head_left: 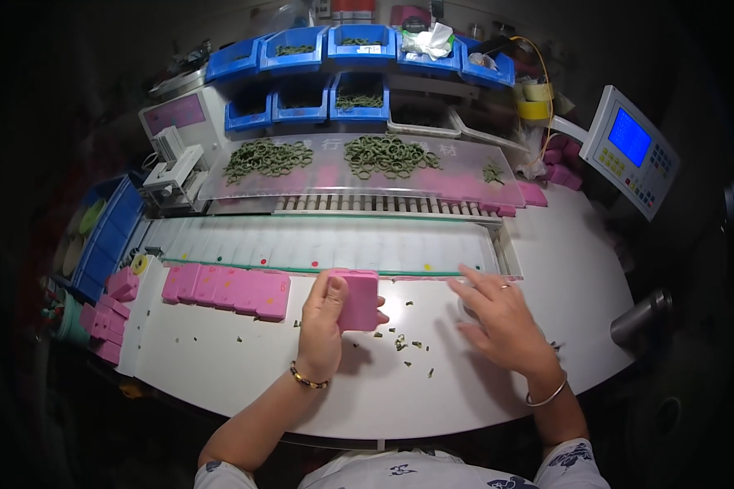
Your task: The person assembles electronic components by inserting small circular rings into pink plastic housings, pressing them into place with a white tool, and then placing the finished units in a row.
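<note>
My left hand (321,319) is closed around a pink rectangular block (359,301), held up over the white table with the thumb on its face. To the right, my right hand (497,322) hovers with its fingers apart. A pale, blurred patch shows beside its fingers, and I cannot make out what it is. Small dark green pieces (401,342) lie scattered on the table between the hands. Left of my left hand, a row of similar pink blocks (224,287) sits along the conveyor's near edge.
Beyond my hands runs a white conveyor belt (342,243). Behind it, a clear shelf (326,183) bears heaps of green ring-shaped parts (391,155). Blue bins (294,61) stand at the back. A control panel (632,147) juts in at right, above a dark cylinder (642,316).
</note>
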Demonstrator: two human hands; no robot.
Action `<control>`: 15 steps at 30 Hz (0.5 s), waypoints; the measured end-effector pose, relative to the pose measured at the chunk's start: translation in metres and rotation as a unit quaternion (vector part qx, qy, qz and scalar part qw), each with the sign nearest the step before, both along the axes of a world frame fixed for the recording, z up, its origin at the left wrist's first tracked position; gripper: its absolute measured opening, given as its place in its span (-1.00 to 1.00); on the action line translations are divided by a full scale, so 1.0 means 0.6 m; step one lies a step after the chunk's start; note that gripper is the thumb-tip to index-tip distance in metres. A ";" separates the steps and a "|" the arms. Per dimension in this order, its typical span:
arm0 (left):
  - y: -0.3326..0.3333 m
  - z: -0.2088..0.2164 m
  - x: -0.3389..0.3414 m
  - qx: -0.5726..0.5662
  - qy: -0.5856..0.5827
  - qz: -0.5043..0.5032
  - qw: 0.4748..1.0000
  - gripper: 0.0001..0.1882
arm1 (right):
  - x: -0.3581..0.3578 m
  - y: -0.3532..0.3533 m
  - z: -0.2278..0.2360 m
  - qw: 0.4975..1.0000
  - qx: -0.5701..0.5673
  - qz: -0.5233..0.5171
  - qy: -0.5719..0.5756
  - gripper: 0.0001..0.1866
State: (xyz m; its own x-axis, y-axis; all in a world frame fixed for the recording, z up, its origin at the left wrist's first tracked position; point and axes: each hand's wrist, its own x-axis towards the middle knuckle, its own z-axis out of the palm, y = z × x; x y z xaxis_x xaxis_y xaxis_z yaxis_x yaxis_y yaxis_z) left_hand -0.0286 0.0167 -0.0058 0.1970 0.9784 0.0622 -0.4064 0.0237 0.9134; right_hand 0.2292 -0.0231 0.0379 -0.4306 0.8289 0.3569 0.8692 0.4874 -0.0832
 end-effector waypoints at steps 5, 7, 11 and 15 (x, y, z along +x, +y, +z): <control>-0.021 -0.019 0.018 0.106 0.072 0.003 0.992 -0.57 | -0.074 0.013 0.011 0.915 -0.194 0.083 0.344 -0.48; -0.030 -0.016 0.016 0.100 0.071 -0.020 0.992 -0.60 | -0.089 0.018 0.000 0.884 -0.185 0.108 0.414 -0.61; -0.032 -0.018 0.001 0.147 0.039 -0.052 0.987 -0.64 | -0.090 0.026 -0.007 0.895 -0.140 0.144 0.399 -0.74; -0.013 0.002 -0.038 0.075 0.044 -0.225 0.971 -0.52 | -0.069 0.030 -0.016 0.816 -0.246 0.221 0.474 -0.76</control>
State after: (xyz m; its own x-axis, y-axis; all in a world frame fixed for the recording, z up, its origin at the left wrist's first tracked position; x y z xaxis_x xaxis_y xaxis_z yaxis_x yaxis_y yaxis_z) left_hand -0.0515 0.0088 -0.0049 0.6125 0.7737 0.1620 -0.3070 0.0440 0.9507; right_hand 0.1880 -0.0051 0.0282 -0.4507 0.8107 0.3736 0.0489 0.4403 -0.8965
